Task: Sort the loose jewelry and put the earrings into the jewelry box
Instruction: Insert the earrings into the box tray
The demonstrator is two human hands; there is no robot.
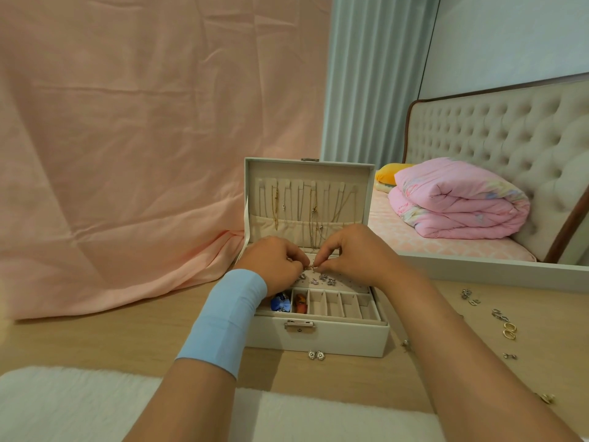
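Note:
An open white jewelry box stands on the wooden table, its lid upright with gold necklaces hanging inside. Over the box's earring panel, my left hand and my right hand meet, and both pinch one small earring between their fingertips. Several silver earrings sit pinned on the panel. A blue item and an orange item lie in the front compartments. Loose earrings lie before the box, more to the right, with gold hoops.
A pink sheet hangs behind and drapes onto the table at left. A white fluffy mat covers the near edge. A mirror at right reflects a bed with a folded pink blanket. A light blue band wraps my left wrist.

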